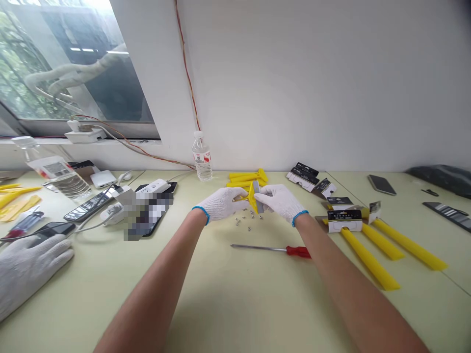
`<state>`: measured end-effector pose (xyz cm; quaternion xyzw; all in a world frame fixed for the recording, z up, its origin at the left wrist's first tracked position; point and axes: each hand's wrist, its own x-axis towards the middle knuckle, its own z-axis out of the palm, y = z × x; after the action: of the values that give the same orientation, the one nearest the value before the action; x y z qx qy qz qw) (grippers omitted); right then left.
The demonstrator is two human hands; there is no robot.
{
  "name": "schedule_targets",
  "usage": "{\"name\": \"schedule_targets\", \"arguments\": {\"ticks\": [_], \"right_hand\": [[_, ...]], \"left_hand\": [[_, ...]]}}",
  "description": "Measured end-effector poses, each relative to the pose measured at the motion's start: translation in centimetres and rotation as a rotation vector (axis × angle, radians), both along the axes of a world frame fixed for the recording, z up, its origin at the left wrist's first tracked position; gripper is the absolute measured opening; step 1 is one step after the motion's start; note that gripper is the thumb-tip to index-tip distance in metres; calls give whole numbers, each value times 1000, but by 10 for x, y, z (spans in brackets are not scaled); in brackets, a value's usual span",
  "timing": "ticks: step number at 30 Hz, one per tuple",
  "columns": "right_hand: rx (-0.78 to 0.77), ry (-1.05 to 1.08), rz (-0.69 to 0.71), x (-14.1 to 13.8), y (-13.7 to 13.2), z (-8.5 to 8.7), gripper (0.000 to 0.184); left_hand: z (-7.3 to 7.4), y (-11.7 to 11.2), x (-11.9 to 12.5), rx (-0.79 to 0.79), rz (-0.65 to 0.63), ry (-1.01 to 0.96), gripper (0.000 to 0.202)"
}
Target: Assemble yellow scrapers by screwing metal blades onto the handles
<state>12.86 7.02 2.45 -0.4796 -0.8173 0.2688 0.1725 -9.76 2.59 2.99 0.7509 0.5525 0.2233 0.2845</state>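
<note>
One screwdriver [272,249] lies crosswise, tabletop [235,299] stretching on its near side as room for moving, with packaged yellow tools [370,260] to its right. Beyond the screwdriver, small metal pieces [249,228] could scatter if brushed, and over them the left hand [221,202] pinches a yellow holder [251,197] while the right hand [278,198] pinches a grey plate [256,188] at it, so a loosened pinch could drop the plate onto them. Farther beyond the screwdriver, yellow handles [243,177] and then the wall [312,88] at the table's far edge limit forward reach.

Lone head-worn camera: close above table [257,304], facing forward and down, wall [312,88] beyond.
</note>
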Motion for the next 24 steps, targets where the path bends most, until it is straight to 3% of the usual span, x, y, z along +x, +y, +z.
{"name": "schedule_targets", "arguments": {"ticks": [9,17,24], "right_hand": [[48,-1,5,7,-29,16,38],[60,4,-6,5,-33,20,38],[5,-30,49,-8,-33,21,39]], "left_hand": [[-5,2,-2,31,-30,-4,37],[2,-1,3,-4,-7,-39,38],[5,-3,17,30,113,-69,49]]}}
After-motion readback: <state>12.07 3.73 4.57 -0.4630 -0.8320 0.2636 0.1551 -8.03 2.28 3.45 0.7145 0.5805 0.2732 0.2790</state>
